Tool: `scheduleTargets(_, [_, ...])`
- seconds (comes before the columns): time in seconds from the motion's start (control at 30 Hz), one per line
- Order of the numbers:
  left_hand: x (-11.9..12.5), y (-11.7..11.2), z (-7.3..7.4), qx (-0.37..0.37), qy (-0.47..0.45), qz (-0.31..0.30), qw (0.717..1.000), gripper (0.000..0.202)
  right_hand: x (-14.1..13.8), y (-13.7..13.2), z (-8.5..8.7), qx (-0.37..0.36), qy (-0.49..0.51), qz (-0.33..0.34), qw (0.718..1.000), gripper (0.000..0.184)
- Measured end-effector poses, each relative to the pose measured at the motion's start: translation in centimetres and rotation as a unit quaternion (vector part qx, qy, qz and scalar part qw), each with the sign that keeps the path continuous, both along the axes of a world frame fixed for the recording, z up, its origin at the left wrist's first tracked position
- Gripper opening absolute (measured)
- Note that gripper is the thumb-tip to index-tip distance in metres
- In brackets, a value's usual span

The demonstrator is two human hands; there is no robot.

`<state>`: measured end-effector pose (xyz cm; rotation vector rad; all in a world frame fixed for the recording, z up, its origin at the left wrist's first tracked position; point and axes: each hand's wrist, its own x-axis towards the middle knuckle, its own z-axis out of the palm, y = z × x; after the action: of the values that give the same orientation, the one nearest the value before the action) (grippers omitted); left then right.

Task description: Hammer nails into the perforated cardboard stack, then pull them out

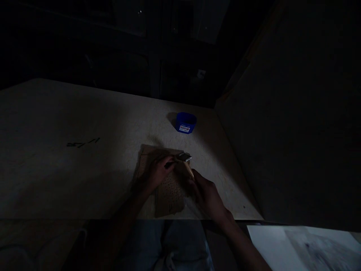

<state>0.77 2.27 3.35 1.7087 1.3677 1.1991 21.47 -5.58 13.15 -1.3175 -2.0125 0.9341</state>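
A brown perforated cardboard piece [169, 197] lies on the pale tabletop [70, 165] near its front edge. My right hand [205, 194] is closed around the wooden handle of a paintbrush [186, 162] whose metal ferrule and dark bristles point left over the cardboard. My left hand [158, 173] rests on the cardboard, fingers curled near the bristles; whether they pinch the bristles is unclear in the dim light.
A small blue tub [186, 122] with a label stands behind the cardboard. Dark pencil marks [83, 143] sit on the table at left. A large board [296, 150] leans at right. A white sheet [304, 248] lies at lower right. My lap shows below.
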Motion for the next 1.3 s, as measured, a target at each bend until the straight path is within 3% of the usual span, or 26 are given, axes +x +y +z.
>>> scheduleTargets(0.13, [0.2, 0.3, -0.9, -0.022, -0.026, -0.004, 0.999, 0.03, -0.6, 0.5, -0.5, -0.019, -0.003, 0.006, 1.0, 0.039])
scheduleTargets(0.23, [0.2, 0.4, -1.2, -0.016, -0.038, 0.0, 0.999, 0.036, -0.6, 0.3, -0.6, 0.004, 0.017, -0.025, 1.0, 0.042])
scheduleTargets(0.33, [0.1, 0.5, -1.3, -0.016, -0.009, 0.007, 1.0, 0.028, -0.6, 0.1, -0.5, -0.002, 0.011, -0.018, 1.0, 0.043])
scheduleTargets(0.43, [0.1, 0.5, -1.3, -0.023, 0.024, 0.014, 0.999, 0.021, -0.7, 0.0, -0.6, -0.026, 0.0, 0.01, 1.0, 0.041])
scheduleTargets(0.57, [0.2, 0.5, -0.9, -0.031, 0.004, 0.006, 0.999, 0.033, -0.7, -0.1, -0.8, 0.001, 0.012, -0.027, 1.0, 0.044])
scheduleTargets(0.8, [0.3, 0.6, -0.4, -0.05, -0.015, -0.02, 0.998, 0.026, -0.3, 0.3, -1.1, -0.047, 0.018, -0.01, 0.999, 0.044])
scheduleTargets(0.9, [0.2, 0.6, -0.2, -0.055, -0.003, -0.009, 0.998, 0.025, -0.4, 0.1, -1.0, -0.024, 0.022, -0.013, 0.999, 0.043])
scheduleTargets(1.07, [0.2, 0.6, 0.0, -0.071, 0.016, 0.008, 0.997, 0.023, -0.8, 0.1, -1.0, -0.07, 0.024, -0.003, 0.997, 0.044])
scheduleTargets(1.3, [0.2, 0.4, -0.2, -0.046, -0.003, -0.008, 0.999, 0.019, -0.7, 0.4, -1.2, -0.079, 0.06, -0.008, 0.995, 0.044])
